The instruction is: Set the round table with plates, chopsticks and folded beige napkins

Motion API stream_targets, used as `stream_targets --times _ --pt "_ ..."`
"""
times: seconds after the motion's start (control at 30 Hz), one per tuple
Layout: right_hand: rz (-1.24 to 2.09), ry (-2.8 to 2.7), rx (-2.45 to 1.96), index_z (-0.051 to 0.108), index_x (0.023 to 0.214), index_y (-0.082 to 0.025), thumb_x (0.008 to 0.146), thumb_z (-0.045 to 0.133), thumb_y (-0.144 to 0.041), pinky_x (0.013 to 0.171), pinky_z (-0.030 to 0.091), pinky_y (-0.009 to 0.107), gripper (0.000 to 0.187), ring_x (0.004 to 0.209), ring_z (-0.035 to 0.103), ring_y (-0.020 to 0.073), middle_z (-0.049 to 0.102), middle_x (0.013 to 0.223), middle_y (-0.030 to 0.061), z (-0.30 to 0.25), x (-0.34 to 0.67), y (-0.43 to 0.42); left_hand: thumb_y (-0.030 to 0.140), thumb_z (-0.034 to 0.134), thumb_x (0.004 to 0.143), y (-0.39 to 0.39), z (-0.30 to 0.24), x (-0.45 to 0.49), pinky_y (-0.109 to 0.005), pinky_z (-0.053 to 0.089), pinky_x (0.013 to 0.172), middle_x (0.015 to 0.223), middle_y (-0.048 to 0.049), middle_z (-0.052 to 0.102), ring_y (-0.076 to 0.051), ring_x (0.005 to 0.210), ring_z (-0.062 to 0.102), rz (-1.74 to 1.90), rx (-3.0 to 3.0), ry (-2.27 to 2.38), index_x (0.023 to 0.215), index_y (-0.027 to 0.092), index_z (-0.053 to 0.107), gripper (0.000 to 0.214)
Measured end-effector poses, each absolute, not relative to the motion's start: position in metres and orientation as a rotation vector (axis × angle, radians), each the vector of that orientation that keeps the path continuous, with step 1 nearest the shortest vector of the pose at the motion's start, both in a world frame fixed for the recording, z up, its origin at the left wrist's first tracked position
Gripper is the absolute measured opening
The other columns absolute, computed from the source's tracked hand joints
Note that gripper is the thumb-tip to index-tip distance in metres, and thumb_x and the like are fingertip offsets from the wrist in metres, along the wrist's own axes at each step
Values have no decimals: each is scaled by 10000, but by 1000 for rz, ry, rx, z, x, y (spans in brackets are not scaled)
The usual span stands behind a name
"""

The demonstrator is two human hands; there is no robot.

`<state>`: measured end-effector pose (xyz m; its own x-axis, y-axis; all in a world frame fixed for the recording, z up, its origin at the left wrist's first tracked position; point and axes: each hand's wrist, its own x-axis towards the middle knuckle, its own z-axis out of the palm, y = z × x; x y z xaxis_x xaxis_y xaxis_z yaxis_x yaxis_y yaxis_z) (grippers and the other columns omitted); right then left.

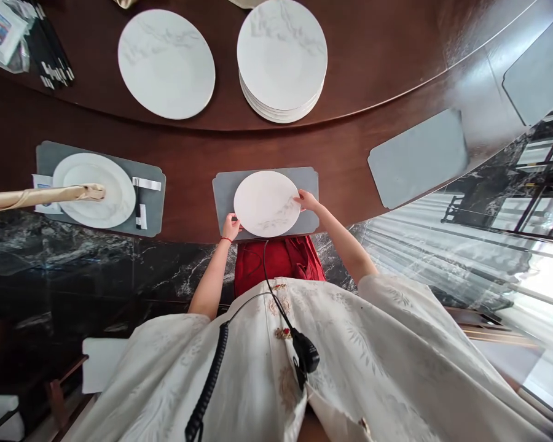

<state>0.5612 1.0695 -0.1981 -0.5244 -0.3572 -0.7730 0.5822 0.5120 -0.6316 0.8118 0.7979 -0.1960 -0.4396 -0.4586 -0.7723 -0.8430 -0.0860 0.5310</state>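
Observation:
A white marbled plate point(267, 204) lies over the middle of a grey placemat point(222, 191) at the table's near edge. My left hand point(231, 227), with a red cord at the wrist, is closed on the plate's lower left rim. On the opposite side, my right hand point(308, 201) pinches the right rim, thumb on top. Whether the plate rests fully on the mat I cannot tell.
Beyond, on a raised round level, stand a stack of plates point(282, 61) and another plate point(166, 64). Black wrapped sticks point(50, 52) lie at the far left. A set place has a plate with a gold folded napkin point(41, 196). Another grey placemat point(419, 158) lies right.

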Motion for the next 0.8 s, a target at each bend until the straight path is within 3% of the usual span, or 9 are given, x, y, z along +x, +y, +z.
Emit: stream_targets --times 0.27,0.47,0.53,0.67,0.8 --pt "-878 2059 -124 405 672 -212 802 683 -177 773 496 290 309 760 540 171 463 658 -18 -193 564 1065 218 488 895 788 -195 810 -292 540 796 697 8 695 -176 709 724 1266 -1158 2101 1179 211 476 284" --pt "-772 2180 -237 476 824 -220 859 635 -272 884 476 341 171 834 557 199 553 776 12 -197 565 1067 291 536 907 777 -180 805 -298 517 802 690 -4 693 -196 756 716 1074 -1068 2131 1125 218 519 231" --pt "-803 2337 -162 501 928 -211 890 591 -301 955 459 373 132 969 569 227 598 941 63 -197 572 1076 337 573 893 772 -173 811 -330 508 856 740 -29 705 -219 852 707 946 -1129 2206 1067 219 555 211" --pt "-784 2648 192 492 1062 -173 901 506 -228 1078 391 427 171 1216 499 257 528 1257 170 -194 590 1103 259 601 846 765 -167 829 -376 464 982 1091 -154 690 -251 1084 649 764 -1561 2453 1155 161 561 327" --pt "-864 2437 464 509 1011 -176 866 573 -247 1038 437 416 173 1132 566 242 597 1132 144 -201 581 1116 288 601 854 758 -177 836 -362 477 965 986 -136 701 -243 1010 671 814 -1787 2230 1140 128 571 329"
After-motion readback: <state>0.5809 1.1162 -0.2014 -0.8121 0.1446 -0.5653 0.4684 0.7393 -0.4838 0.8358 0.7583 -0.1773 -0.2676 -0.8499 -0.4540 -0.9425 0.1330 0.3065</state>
